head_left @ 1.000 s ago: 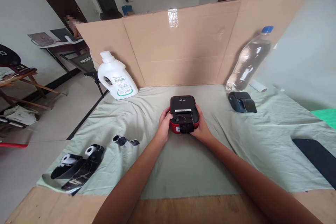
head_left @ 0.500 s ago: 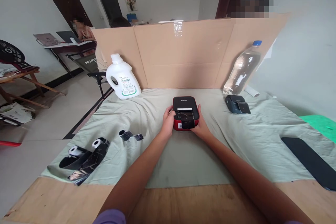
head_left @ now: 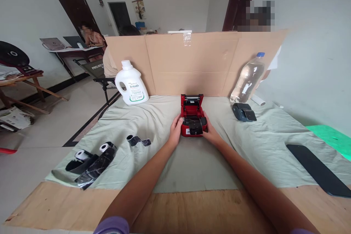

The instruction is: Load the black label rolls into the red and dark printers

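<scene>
A small red and black label printer [head_left: 188, 131] stands on the cloth in front of me, its lid [head_left: 192, 99] swung up and back so the red inside shows. From its front a strip of black label paper [head_left: 195, 128] hangs down. My left hand [head_left: 175, 128] grips the printer's left side, thumb near the top edge. Against the right side, my right hand [head_left: 211, 131] is wrapped, some fingers hidden. To the left on the cloth lies a small unrolled piece of black label paper [head_left: 138, 141], and farther left are two rolls [head_left: 95, 164] of black patterned paper.
A white detergent bottle [head_left: 132, 86] and a clear water bottle [head_left: 248, 80] stand before a cardboard screen [head_left: 192, 62]. A second dark printer [head_left: 244, 112] sits at right, with a black flat slab [head_left: 318, 168] nearer the edge. A person [head_left: 91, 38] sits in the left background.
The printer's lid has opened, tipping up and away from me to show the red interior. Both hands remain on the printer's sides. The camera view has shifted slightly.
</scene>
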The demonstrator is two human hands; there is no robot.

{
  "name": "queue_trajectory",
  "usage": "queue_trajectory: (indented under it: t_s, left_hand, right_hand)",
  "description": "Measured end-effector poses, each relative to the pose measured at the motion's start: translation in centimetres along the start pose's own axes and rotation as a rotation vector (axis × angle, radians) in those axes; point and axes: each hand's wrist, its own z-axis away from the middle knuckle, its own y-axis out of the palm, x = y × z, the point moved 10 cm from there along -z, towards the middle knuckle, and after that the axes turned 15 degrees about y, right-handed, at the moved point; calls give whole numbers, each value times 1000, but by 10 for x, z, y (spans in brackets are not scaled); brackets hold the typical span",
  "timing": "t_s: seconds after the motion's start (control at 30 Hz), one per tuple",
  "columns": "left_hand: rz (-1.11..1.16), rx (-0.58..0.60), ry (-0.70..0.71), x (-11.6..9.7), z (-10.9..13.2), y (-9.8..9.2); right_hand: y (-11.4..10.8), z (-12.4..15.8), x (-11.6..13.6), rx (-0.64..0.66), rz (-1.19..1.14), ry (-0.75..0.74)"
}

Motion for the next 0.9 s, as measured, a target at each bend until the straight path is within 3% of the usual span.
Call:
queue_trajectory:
  t_s: [0.1, 0.23, 0.33, 0.43, 0.5, 0.73, 0.9]
  left_hand:
    - [12, 18, 35, 1, 0, 0]
    - [19, 20, 71, -1, -1, 0]
    - [4, 24, 76, -3, 0, -1]
    - [-4, 32, 81, -6, 0, -1]
    - [-4, 30, 82, -7, 0, -1]
    - [41, 32, 57, -4, -2, 2]
    - [49, 20, 44, -8, -1, 2]
  right_hand:
    - [-20, -3, 2, 134, -77, 46]
    - [-42, -28, 42, 25, 175, -39]
    - [-8, -61, 73, 118, 441, -77]
    - [41, -93, 69, 352, 673, 88]
    - [58, -106, 62, 420, 753, 200]
    - [70, -112, 54, 493, 954, 333]
    - [56, -102, 71, 555, 967, 217]
